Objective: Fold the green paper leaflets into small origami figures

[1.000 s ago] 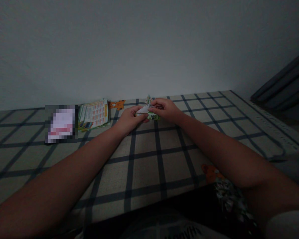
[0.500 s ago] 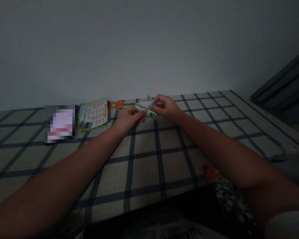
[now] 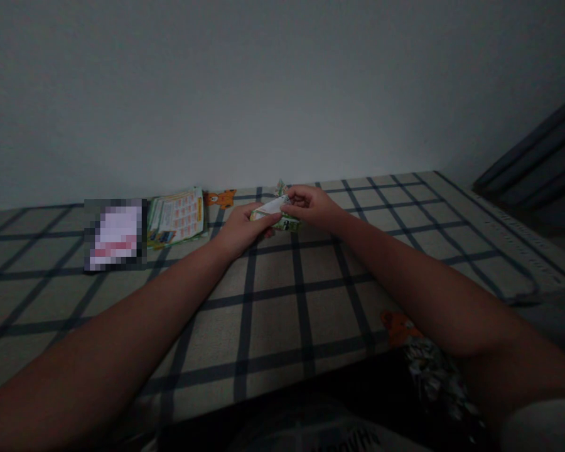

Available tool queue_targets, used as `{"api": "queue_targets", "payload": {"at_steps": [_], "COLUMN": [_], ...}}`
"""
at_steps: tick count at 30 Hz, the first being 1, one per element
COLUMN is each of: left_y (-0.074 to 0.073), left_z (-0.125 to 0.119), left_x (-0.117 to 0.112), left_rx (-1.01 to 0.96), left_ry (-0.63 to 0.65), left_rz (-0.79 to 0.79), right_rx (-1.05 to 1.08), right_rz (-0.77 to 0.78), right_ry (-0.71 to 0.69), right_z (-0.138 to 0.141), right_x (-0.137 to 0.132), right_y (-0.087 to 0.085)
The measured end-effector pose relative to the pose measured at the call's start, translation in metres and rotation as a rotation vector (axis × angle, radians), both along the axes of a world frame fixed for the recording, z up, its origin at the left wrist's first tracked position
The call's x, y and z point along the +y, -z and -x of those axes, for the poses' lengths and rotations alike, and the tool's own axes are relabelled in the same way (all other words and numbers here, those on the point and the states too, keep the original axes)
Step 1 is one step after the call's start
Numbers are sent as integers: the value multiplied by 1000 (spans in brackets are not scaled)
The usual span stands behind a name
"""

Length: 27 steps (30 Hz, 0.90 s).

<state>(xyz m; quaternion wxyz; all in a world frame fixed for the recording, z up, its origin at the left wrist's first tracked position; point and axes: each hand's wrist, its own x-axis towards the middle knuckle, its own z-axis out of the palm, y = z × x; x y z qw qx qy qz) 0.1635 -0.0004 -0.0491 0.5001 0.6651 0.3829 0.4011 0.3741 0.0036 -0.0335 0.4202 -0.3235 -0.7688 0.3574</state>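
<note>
Folded paper (image 3: 274, 204) sits pinched in left fingers (image 3: 267, 220) and right fingers (image 3: 294, 209).

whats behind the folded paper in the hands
Beyond the folded paper, checked cloth and a small printed piece show, the latter possibly attached. The paper, left hand and right hand cover the rest.

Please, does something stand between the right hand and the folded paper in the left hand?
Nothing visible does: the right hand touches the folded paper, which the left hand also holds. The stack of printed sheets lies apart, to the left, on the checked cloth.
</note>
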Motion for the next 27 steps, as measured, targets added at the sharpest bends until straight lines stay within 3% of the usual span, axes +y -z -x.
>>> {"api": "queue_targets", "payload": {"at_steps": [4, 12, 22, 27], "left_y": [0, -1, 3, 2], "left_z": [0, 2, -1, -1], "left_x": [1, -3, 4, 2], "left_rx": [-47, 90, -26, 7], "left_ry": [64, -35, -32, -20], "left_rz": [48, -48, 55, 50], "right_rx": [-53, -148, -65, -8], "right_rz": [17, -61, -94, 1], "right_ry": [-57, 39, 78, 13], "right_z": [-2, -3, -1, 1], "right_x": [2, 1, 4, 2], "right_y": [1, 5, 9, 9]}}
